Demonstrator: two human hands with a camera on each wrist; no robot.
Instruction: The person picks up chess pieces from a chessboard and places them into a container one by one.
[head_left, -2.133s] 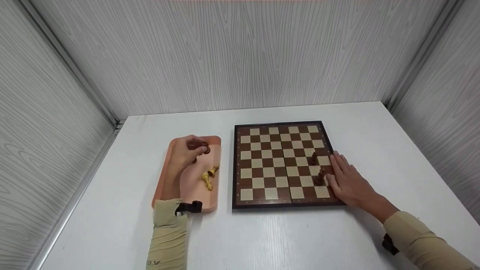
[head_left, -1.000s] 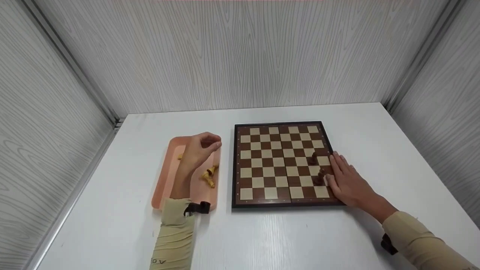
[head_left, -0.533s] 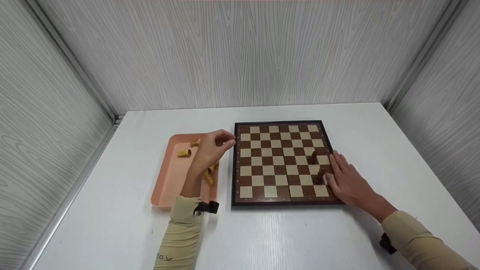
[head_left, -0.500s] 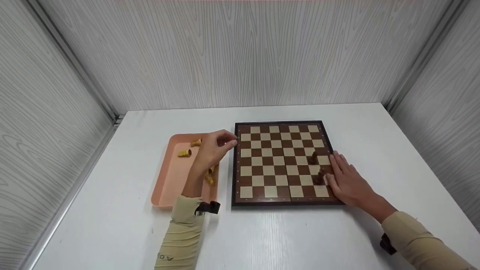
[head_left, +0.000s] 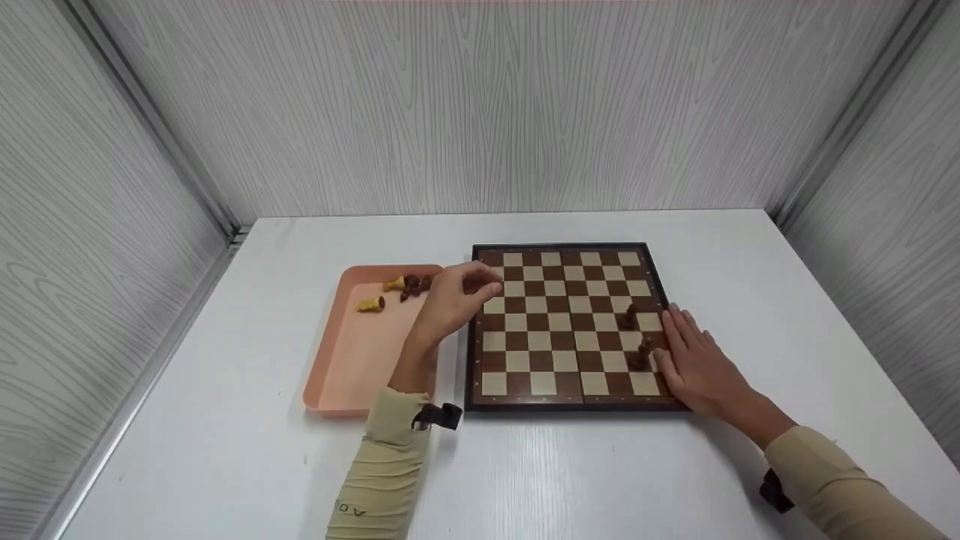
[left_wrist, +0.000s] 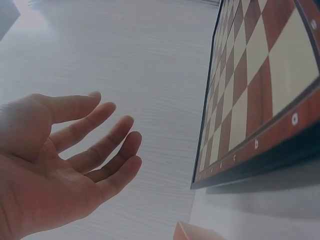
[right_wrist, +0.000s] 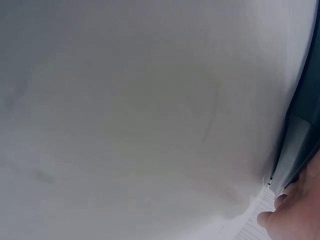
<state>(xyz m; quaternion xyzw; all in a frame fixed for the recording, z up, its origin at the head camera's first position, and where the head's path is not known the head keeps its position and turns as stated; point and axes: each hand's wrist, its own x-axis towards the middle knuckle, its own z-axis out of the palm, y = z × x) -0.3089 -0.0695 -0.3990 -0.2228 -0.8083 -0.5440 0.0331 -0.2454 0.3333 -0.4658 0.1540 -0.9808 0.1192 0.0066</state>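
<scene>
My left hand [head_left: 454, 296] hovers over the left edge of the chessboard [head_left: 529, 322]. In the left wrist view its loosely curved fingers [left_wrist: 117, 175] hold nothing, with thumb and index apart. My right hand [head_left: 701, 367] rests along the board's right edge, fingers extended; its thumb lies by a dark chess piece [head_left: 640, 357]. Another dark chess piece [head_left: 629, 318] stands just farther back on the board. Left of the board, a pink tray [head_left: 322, 360] holds a light chess piece [head_left: 370, 304], a second light chess piece [head_left: 394, 284] and dark chess pieces [head_left: 414, 285].
My left forearm crosses the tray's right side and hides part of it. A white table [head_left: 525, 472] surrounds board and tray. Grey wood-grain panels [head_left: 480, 112] rise behind and at both sides.
My left hand has moved right, from the dark pieces in the tray to the board's left edge, uncovering pieces at the tray's back. The right hand stays put.
</scene>
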